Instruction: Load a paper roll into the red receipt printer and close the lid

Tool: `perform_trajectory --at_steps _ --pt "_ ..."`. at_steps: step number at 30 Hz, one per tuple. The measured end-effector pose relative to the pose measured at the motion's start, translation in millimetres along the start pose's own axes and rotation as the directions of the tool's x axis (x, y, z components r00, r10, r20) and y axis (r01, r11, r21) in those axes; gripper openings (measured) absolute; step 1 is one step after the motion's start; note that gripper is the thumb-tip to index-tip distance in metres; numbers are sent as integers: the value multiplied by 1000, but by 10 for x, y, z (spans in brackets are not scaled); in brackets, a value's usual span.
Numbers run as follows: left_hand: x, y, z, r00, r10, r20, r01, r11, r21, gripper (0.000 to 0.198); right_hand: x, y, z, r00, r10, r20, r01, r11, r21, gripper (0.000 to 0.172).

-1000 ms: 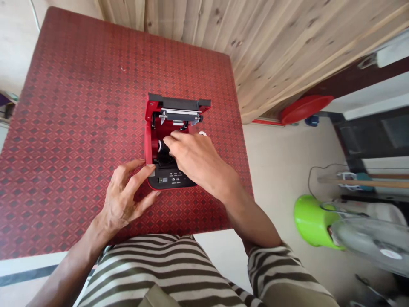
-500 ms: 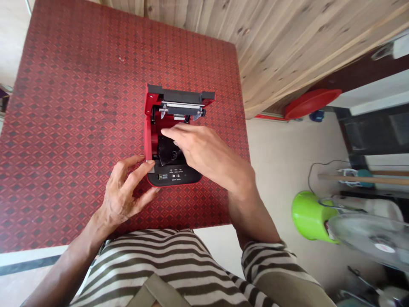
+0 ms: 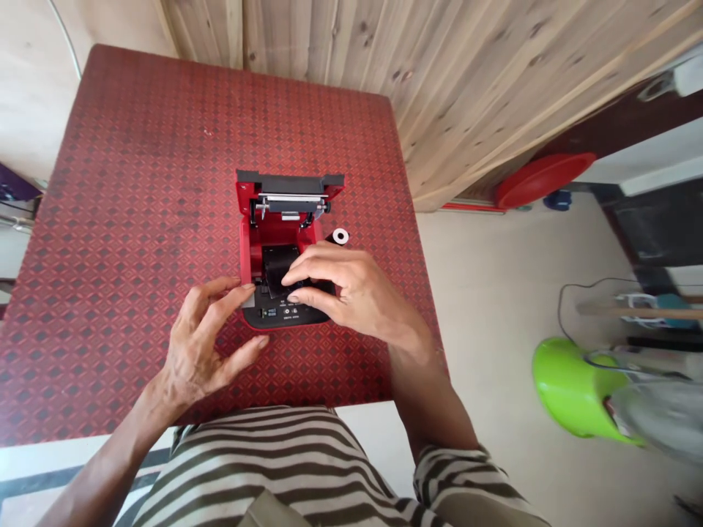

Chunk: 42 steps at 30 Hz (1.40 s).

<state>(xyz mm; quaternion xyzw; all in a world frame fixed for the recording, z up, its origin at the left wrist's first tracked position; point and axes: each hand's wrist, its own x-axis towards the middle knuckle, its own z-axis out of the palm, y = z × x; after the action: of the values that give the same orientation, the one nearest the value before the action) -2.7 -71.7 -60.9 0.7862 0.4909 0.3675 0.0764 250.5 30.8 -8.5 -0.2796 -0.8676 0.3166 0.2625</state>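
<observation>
Head view: a red diamond-patterned surface (image 3: pixel 137 183) fills much of the scene, with pale wooden planks (image 3: pixel 466 73) running along its far side. Below, a striped garment (image 3: pixel 285 461) sits close against the near edge. Off to the right, a bright green plastic vessel (image 3: pixel 568 384) stands on the pale floor (image 3: pixel 483 293). Near the middle of the surface lies a red and black device (image 3: pixel 274 230), its lid (image 3: pixel 292 183) raised at the far side and its hollow facing up. Two hands are at it. The left hand (image 3: pixel 198 351) is open, fingers spread, two fingertips touching the left wall and the thumb just beside the front edge. The right hand (image 3: pixel 359 293) reaches in from the right with thumb and forefinger close together at a black strip (image 3: pixel 280 263) inside the hollow; whether they pinch it, I cannot tell. Just beyond that hand, a small white-ended roll (image 3: pixel 335 236) lies beside the device
</observation>
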Motion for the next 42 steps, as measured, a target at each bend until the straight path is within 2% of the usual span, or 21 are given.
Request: perform_trajectory --at_steps 2,5,6,8,10,12,15,20,24,26,31,37,39,42 --pt "149 35 -130 1000 21 19 -21 1000 0 66 -28 0 21 999 0 -43 0 1000 -4 4" --pt "537 3 -269 995 94 -28 -92 995 49 72 -67 -29 50 996 -9 -93 4 998 -58 6" --pt "693 -30 -282 992 109 -62 -104 991 80 72 -80 -49 63 994 -21 -106 11 996 -94 9" --pt "993 -112 -261 997 62 -55 -56 994 97 72 -110 -103 97 989 -45 -139 18 982 -191 14" --pt "1213 -182 -210 1000 23 16 -25 996 84 80 -146 -165 143 981 -66 -182 9 954 -300 17" --pt "1298 -212 -173 997 9 73 -13 998 60 84 -189 -221 195 970 -86 -229 -11 919 -393 20" --pt "1177 -179 -185 994 44 99 -48 998 37 81 -261 -276 266 953 -120 -277 -21 890 -456 20" --pt "705 -81 -189 962 222 157 -236 969 79 82 -343 -278 352 941 -129 -314 -31 888 -458 20" --pt "436 -83 -74 958 226 175 -243 967 82 84 -362 -251 386 939 -100 -330 -64 890 -452 15" --pt "385 -90 -27 960 228 160 -246 964 100 85 -369 -241 383 936 -109 -335 -50 901 -432 13" --pt "400 -80 -9 959 248 139 -267 953 141 81 -411 -199 311 899 -69 -432 -75 949 -307 27" --pt "405 -127 28 960 250 127 -266 955 131 76 -473 -111 215 836 0 -549 -148 963 -224 18" --pt "359 -143 67 963 245 111 -258 959 115 78 -507 -100 236 818 39 -574 -169 970 -175 17" --pt "240 -131 100 979 198 42 -200 977 68 86 -590 -97 342 760 139 -635 -246 966 -83 16"
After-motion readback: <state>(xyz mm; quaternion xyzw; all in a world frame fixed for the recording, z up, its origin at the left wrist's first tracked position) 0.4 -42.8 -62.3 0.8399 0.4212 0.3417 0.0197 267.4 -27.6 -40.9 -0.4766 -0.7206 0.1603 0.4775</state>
